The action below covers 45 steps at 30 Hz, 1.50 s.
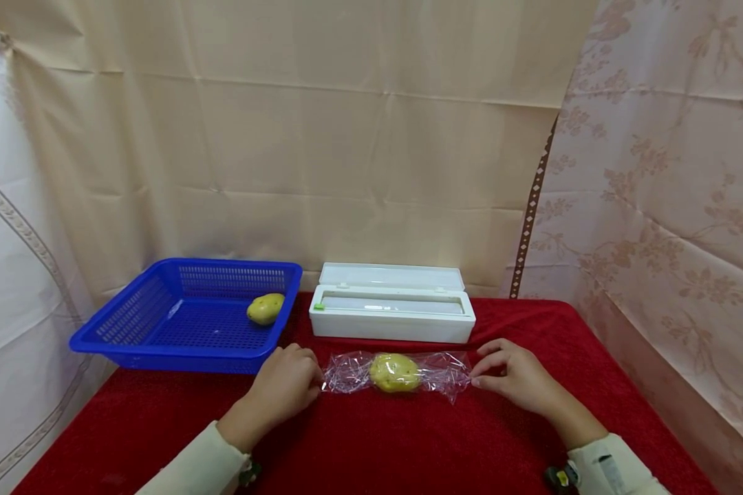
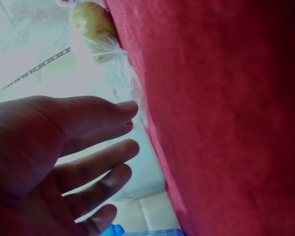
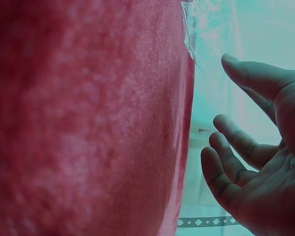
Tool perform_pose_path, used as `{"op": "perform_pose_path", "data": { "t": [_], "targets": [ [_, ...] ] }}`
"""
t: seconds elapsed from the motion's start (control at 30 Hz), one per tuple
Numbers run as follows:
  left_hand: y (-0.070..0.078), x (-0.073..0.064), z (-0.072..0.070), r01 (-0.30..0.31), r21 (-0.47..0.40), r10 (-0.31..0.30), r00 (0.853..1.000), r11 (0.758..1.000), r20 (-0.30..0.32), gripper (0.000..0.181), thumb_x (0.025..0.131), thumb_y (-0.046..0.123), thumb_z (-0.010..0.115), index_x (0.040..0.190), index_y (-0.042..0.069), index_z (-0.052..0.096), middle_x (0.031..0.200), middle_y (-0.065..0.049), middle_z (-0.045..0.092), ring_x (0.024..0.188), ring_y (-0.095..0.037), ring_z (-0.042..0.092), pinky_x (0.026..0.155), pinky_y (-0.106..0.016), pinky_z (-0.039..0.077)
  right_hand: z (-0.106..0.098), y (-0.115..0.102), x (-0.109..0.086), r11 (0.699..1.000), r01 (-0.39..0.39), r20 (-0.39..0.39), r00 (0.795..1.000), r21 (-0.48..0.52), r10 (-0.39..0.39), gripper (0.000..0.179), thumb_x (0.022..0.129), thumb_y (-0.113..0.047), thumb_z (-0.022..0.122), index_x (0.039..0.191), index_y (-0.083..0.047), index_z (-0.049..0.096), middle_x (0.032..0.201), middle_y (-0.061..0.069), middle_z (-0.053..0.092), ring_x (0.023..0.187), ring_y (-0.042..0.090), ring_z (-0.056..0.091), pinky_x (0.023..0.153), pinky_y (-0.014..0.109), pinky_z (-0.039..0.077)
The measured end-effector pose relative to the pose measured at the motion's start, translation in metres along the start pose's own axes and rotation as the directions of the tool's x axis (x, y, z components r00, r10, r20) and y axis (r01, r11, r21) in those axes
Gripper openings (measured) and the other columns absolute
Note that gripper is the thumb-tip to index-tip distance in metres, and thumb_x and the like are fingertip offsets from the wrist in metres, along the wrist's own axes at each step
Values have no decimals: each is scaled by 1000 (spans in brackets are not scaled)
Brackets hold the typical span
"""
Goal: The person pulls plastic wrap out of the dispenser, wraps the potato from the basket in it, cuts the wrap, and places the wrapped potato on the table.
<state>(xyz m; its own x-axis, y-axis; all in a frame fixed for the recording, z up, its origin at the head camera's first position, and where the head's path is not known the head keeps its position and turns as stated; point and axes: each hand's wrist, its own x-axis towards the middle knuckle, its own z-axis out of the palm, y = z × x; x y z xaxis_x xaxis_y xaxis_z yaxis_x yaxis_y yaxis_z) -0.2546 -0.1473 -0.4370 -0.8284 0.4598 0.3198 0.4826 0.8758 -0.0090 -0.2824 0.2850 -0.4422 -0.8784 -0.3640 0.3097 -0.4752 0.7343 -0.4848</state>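
Note:
A yellow potato (image 1: 394, 372) lies wrapped in clear plastic wrap (image 1: 442, 371) on the red cloth, in front of me. The wrap stretches out crinkled on both sides of it. My left hand (image 1: 287, 378) pinches the left end between thumb and index finger; its other fingers spread loosely in the left wrist view. At the opposite end, my right hand (image 1: 512, 375) holds the wrap's edge at the tips of thumb and index finger. In the right wrist view the right index finger is mostly hidden behind the thumb.
A blue plastic basket (image 1: 186, 354) stands at the back left with another potato (image 1: 265, 309) inside. Behind the wrapped potato sits a white wrap dispenser box (image 1: 390, 326), lid raised, with a green slider (image 1: 319, 307). Curtains (image 1: 359, 137) hang behind the red-covered table (image 1: 371, 447).

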Motion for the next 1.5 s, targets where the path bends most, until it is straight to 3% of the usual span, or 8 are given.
{"op": "perform_pose_path", "data": {
  "t": [0.2,0.37,0.67,0.93,1.03,1.17,1.37,1.5],
  "targets": [
    [-2,0,-4,135,-215,-105,984,967,146,18,75,26,89,92,23,84,94,6,75,91,-19,69,79,-45,53,-1,-2,0,1000,-1,-1,1000,-7,1,19,78,-19,91,85,-34,81,114,9,70,104,23,65,86,40,53],
    [-5,2,-14,218,-426,-139,968,878,210,43,78,23,90,116,10,78,109,-1,73,82,-8,67,73,-30,55,-3,-1,2,1000,-19,18,1000,-14,19,24,79,-17,90,90,-36,79,118,8,69,106,23,64,78,34,52],
    [-8,-5,-29,223,-574,-138,972,788,187,52,82,20,87,129,4,71,118,-7,69,73,-4,64,65,-23,52,-6,-5,4,1000,-4,-15,1000,10,4,37,82,4,74,92,-31,78,119,8,69,105,22,63,70,26,50],
    [14,-5,-31,140,-572,-89,989,808,117,25,85,22,84,108,12,78,93,4,70,70,-2,58,63,-23,49,-8,-19,17,998,-25,-124,992,63,33,31,86,4,65,96,-22,78,110,-4,71,109,19,64,86,40,53],
    [33,-2,-28,139,-648,-34,984,749,172,21,88,24,82,106,14,77,87,10,69,74,-4,61,65,-25,50,-7,-28,25,995,-43,-143,988,94,56,22,89,0,65,98,-17,77,107,-5,71,102,17,64,87,40,53],
    [59,3,-19,246,-812,11,955,528,297,29,89,21,79,112,5,73,92,5,70,80,-9,64,69,-26,54,-3,-42,38,994,-55,-125,990,94,66,12,93,-7,70,100,-15,76,99,-3,72,84,15,60,74,31,51],
    [93,10,0,477,-877,-1,878,-50,478,53,93,8,68,135,-18,49,111,-21,70,97,-22,73,87,-37,61,15,-61,68,998,-7,87,996,66,1,10,97,-18,70,104,-14,76,98,-4,75,86,12,67,77,34,55],
    [107,14,10,502,-817,-32,846,-285,532,54,98,4,60,140,-21,37,123,-29,63,108,-29,72,98,-41,58,30,-67,83,999,29,216,976,39,-37,9,97,-22,69,101,-17,75,93,-6,74,89,10,68,81,36,56]
  ]
}}
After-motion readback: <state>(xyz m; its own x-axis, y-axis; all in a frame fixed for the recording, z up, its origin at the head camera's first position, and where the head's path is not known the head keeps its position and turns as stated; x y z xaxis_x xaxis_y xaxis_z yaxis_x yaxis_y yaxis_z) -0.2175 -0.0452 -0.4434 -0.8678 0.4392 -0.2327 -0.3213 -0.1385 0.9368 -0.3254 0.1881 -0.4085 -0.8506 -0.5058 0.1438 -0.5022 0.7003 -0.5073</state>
